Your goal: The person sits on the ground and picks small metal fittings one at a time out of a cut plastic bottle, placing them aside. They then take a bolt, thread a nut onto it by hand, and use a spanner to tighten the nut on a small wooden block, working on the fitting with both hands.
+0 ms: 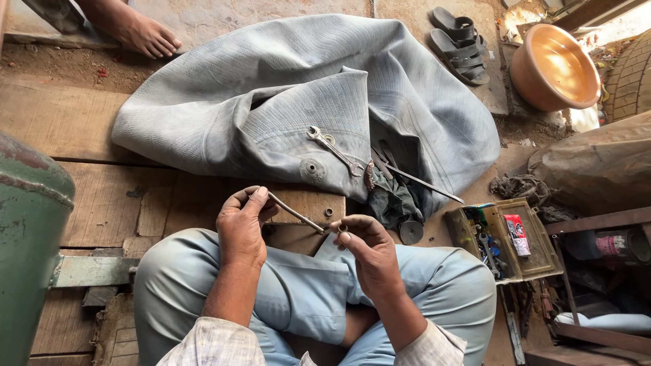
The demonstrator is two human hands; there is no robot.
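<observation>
At my nine o'clock stands a green metal drum [27,230]. My left hand [242,227] is closed around the bent end of a thin metal rod [293,213], which points toward three o'clock and reaches my right hand. My right hand [369,251] pinches a small dark ring-shaped part [342,228] between thumb and fingertips, right at the tip of the rod. At twelve o'clock a grey rubber tube [298,88] lies slumped on the wooden planks [102,196], with a wrench [334,150] resting on it. At three o'clock sits an open toolbox [505,237]; at one o'clock, sandals [461,44] and a clay-coloured bowl [553,64].
</observation>
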